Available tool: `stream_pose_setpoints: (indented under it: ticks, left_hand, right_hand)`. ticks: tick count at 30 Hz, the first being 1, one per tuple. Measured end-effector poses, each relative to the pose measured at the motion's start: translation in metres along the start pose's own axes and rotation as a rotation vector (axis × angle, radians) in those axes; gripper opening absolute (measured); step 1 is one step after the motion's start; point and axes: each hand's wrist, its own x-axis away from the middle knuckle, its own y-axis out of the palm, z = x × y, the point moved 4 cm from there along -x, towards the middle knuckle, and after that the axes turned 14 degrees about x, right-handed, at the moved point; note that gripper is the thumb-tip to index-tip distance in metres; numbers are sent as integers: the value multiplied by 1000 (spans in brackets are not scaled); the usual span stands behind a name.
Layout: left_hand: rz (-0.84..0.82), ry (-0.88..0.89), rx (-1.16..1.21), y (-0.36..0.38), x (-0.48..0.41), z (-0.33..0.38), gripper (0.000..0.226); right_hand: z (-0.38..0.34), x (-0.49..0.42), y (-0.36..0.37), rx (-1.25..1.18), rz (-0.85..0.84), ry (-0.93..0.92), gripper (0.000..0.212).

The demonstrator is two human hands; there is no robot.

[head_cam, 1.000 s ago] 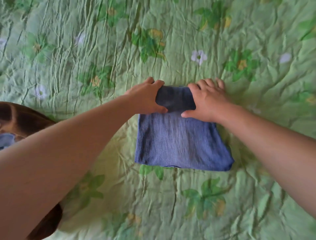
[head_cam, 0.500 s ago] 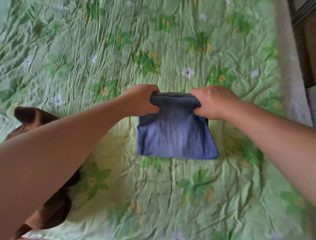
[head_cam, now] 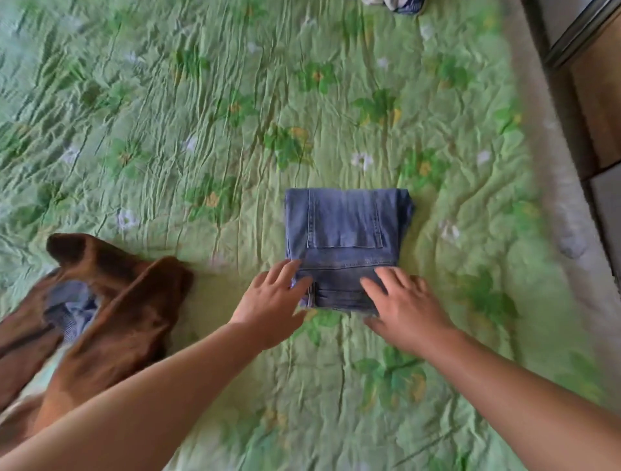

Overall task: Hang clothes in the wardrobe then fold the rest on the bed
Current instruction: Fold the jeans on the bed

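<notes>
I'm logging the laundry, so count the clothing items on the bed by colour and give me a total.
Blue denim: 1, the folded jeans
Brown: 1, the crumpled brown garment
Light blue: 1, a light blue cloth lying in the brown one
White and blue: 1, a white and blue cloth cut off at the top edge
Total: 4

brown garment point(head_cam: 111, 312): cut by left edge | cloth point(head_cam: 400, 5): mostly cropped at top edge | bed point(head_cam: 537, 242): right side blurred

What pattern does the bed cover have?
Light green bed cover with darker green leaves and small white and yellow flowers; seen in the head view.
</notes>
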Motion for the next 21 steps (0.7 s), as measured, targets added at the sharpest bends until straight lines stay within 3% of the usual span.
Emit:
stream_pose_setpoints:
  ticks: [2,5,7,9,13,19,21]
  left_hand:
    - [181,2,121,1,-14,-6,49]
    - [390,46,241,-6,-53,-3,48]
    - [430,24,197,-2,-82,-1,54]
    - [355,-52,99,14,-106,-6,60]
    - [316,-83,71,44,-128,-27,63]
    - [262,-112,56,36,-145,-27,67]
    - [240,-108,127,26,-138,-24,66]
  right_hand:
    - [1,-12,8,-124,178,68,52]
    - [6,-47,7,-191,414,128,51]
    - [5,-76,13,-198,391,140,64]
    - [3,-101,27,-210,304,196,73]
    - [0,-122,60,-239,282,310,74]
    - [6,-142,59,-223,120,274,76]
    - [14,-134,45,-328,155,257,72]
